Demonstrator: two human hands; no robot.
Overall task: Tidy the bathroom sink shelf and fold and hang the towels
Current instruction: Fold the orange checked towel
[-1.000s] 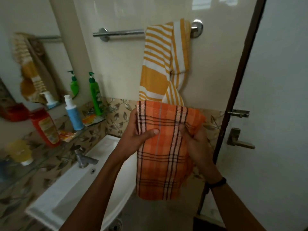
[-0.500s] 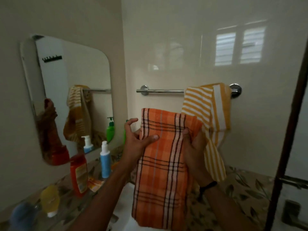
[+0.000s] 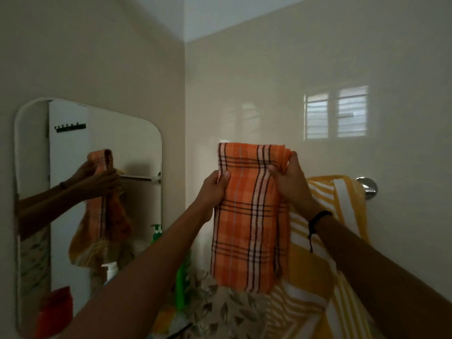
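Orange checked towel (image 3: 252,216) pinched near its top by left hand (image 3: 215,189) and right hand (image 3: 289,182).
Yellow striped towel (image 3: 342,204) behind is partly covered; at centre right only a chrome end mount (image 3: 369,188) shows.

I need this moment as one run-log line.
step: hang towel | left hand: grips folded orange checked cloth towel | right hand: grips same towel | yellow striped towel: draped over chrome wall rail

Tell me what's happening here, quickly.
A person holds a folded orange towel up near its top, the left hand and right hand each pinching a side. It is held high in front of the wall, not yet over the rail, where a yellow towel already hangs.
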